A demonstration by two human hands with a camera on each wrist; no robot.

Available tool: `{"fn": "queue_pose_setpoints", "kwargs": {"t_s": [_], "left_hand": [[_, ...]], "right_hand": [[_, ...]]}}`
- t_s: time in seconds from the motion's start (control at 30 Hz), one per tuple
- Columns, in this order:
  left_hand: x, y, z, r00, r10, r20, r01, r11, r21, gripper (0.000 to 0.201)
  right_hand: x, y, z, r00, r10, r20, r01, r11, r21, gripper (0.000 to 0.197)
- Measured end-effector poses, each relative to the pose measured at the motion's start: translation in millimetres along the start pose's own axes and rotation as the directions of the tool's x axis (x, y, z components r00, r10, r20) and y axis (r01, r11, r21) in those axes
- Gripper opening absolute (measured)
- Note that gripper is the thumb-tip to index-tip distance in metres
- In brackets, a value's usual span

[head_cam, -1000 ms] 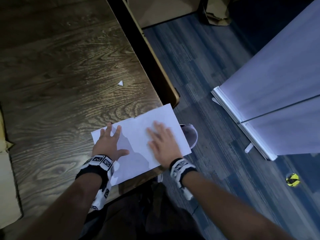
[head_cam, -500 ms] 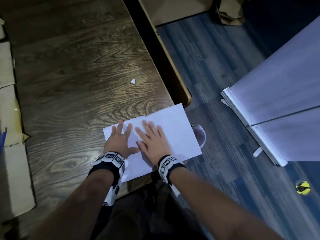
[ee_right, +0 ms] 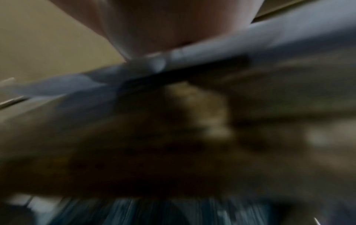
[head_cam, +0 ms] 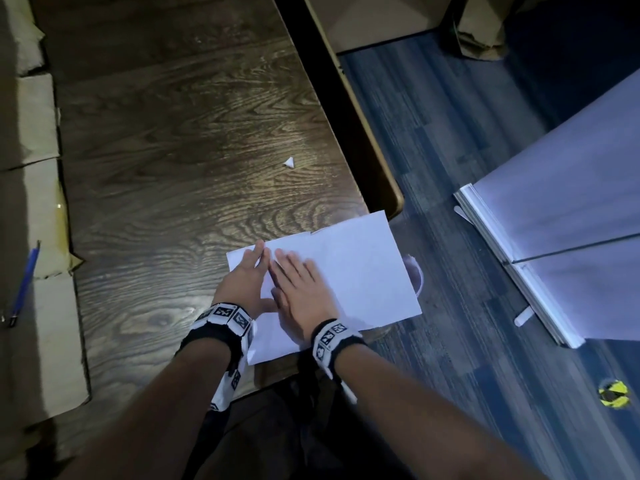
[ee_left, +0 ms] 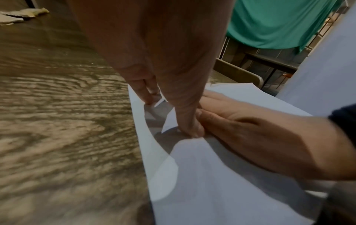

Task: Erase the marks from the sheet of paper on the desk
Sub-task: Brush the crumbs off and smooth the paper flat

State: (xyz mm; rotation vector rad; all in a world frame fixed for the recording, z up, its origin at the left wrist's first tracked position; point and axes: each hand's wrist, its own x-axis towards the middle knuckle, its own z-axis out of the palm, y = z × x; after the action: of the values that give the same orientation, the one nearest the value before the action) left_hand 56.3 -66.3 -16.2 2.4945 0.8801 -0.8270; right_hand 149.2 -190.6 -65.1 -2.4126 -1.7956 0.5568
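Paper: white sheet (head_cam: 353, 271), laid on table (head_cam: 173, 202), lower centre of frame.
Hands: left hand (head_cam: 247, 284) and right hand (head_cam: 304, 292) pressed flat, fingers straight, side by side.

The whole frame is heavily blurred; at the top centre the underside of the right hand (ee_right: 173, 22) fills the upper edge, its lower part meeting a pale bluish-white sheet of paper (ee_right: 221, 50) that runs as a slanted band from the lower left to the upper right. Below that band lies the dark brown desk (ee_right: 134, 144) with a lighter patch right of centre; a tan surface fills the upper left, and streaked blue-grey floor (ee_right: 154, 213) shows along the bottom edge.
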Motion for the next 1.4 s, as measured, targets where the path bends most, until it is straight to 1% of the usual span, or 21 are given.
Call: {"fn": "queue_pose_setpoints", "kwargs": {"t_s": [0.07, 0.13, 0.17, 0.23, 0.3, 0.37, 0.43, 0.5, 0.57, 0.63, 0.73, 0.8, 0.87, 0.93, 1.0, 1.07, 1.13, 1.2, 1.27, 1.33, 1.4], "left_hand": [[2, -10, -6, 0.999, 0.031, 0.010, -0.031, 0.999, 0.007, 0.084], [4, -20, -12, 0.997, 0.069, 0.019, -0.069, 0.998, -0.001, 0.073], [6, -24, -14, 0.996, 0.082, 0.022, -0.082, 0.997, 0.002, 0.077], [9, -26, -16, 0.995, 0.080, 0.053, -0.082, 0.996, 0.021, 0.087], [10, -25, -18, 0.994, 0.075, 0.078, -0.077, 0.997, 0.030, 0.089], [12, -25, -21, 0.993, 0.086, 0.081, -0.088, 0.996, 0.023, 0.086], [13, -28, -24, 0.992, 0.098, 0.083, -0.103, 0.994, 0.049, 0.083], [14, -30, -23, 0.991, 0.108, 0.079, -0.114, 0.991, 0.076, 0.081], [14, -29, -22, 0.991, 0.103, 0.081, -0.111, 0.989, 0.098, 0.083], [13, -25, -21, 0.991, 0.076, 0.110, -0.088, 0.989, 0.116, 0.084], [16, -21, -23, 0.988, 0.057, 0.141, -0.081, 0.982, 0.169, 0.083], [16, -20, -25, 0.987, 0.051, 0.149, -0.080, 0.977, 0.199, 0.083], [15, -18, -27, 0.986, 0.049, 0.157, -0.083, 0.973, 0.217, 0.084], [13, -17, -28, 0.985, 0.043, 0.165, -0.082, 0.968, 0.236, 0.083], [12, -15, -29, 0.984, 0.036, 0.173, -0.079, 0.966, 0.248, 0.081], [12, -13, -30, 0.985, 0.035, 0.168, -0.078, 0.962, 0.261, 0.080], [13, -13, -28, 0.985, 0.034, 0.166, -0.077, 0.963, 0.258, 0.078], [12, -14, -26, 0.987, 0.031, 0.156, -0.070, 0.966, 0.251, 0.079], [12, -13, -24, 0.990, 0.028, 0.139, -0.063, 0.965, 0.256, 0.080], [13, -11, -23, 0.991, 0.023, 0.131, -0.059, 0.959, 0.277, 0.079], [14, -9, -22, 0.990, 0.013, 0.137, -0.053, 0.955, 0.293, 0.079]], "right_hand": [[0, 10, -2, 1.000, 0.004, -0.015, -0.004, 1.000, 0.030, 0.057], [-8, 49, -8, 0.994, 0.093, -0.056, -0.091, 0.995, 0.036, 0.056], [-13, 75, -13, 0.980, 0.183, -0.081, -0.183, 0.983, 0.009, 0.057], [-24, 115, -27, 0.916, 0.381, -0.128, -0.383, 0.924, 0.017, 0.061], [-25, 114, -36, 0.875, 0.466, -0.129, -0.465, 0.884, 0.044, 0.064], [-18, 73, -25, 0.937, 0.332, -0.112, -0.325, 0.943, 0.073, 0.061], [-13, 18, -4, 0.994, 0.093, -0.060, -0.084, 0.987, 0.137, 0.056], [-12, -16, 10, 0.999, -0.047, -0.016, 0.049, 0.990, 0.134, 0.053], [-11, 2, 7, 0.999, -0.013, -0.051, 0.019, 0.993, 0.116, 0.053], [-17, 49, 0, 0.987, 0.125, -0.100, -0.118, 0.990, 0.075, 0.054], [-41, 126, -23, 0.884, 0.438, -0.163, -0.429, 0.899, 0.090, 0.058], [-47, 126, -29, 0.833, 0.521, -0.185, -0.500, 0.853, 0.150, 0.058], [-42, 84, -18, 0.897, 0.393, -0.203, -0.366, 0.917, 0.158, 0.056], [-42, 30, 3, 0.983, 0.131, -0.129, -0.113, 0.983, 0.144, 0.053], [-49, 9, 15, 0.997, -0.035, -0.066, 0.039, 0.997, 0.062, 0.051], [-55, 37, 10, 0.996, 0.015, -0.085, -0.009, 0.997, 0.072, 0.050], [-66, 86, -1, 0.974, 0.188, -0.125, -0.177, 0.980, 0.092, 0.051], [-80, 137, -18, 0.907, 0.399, -0.135, -0.391, 0.917, 0.085, 0.055], [-84, 159, -31, 0.853, 0.501, -0.144, -0.491, 0.866, 0.097, 0.059], [-70, 139, -29, 0.877, 0.450, -0.167, -0.433, 0.892, 0.131, 0.058], [-52, 91, -16, 0.939, 0.290, -0.184, -0.258, 0.950, 0.178, 0.055]]}}
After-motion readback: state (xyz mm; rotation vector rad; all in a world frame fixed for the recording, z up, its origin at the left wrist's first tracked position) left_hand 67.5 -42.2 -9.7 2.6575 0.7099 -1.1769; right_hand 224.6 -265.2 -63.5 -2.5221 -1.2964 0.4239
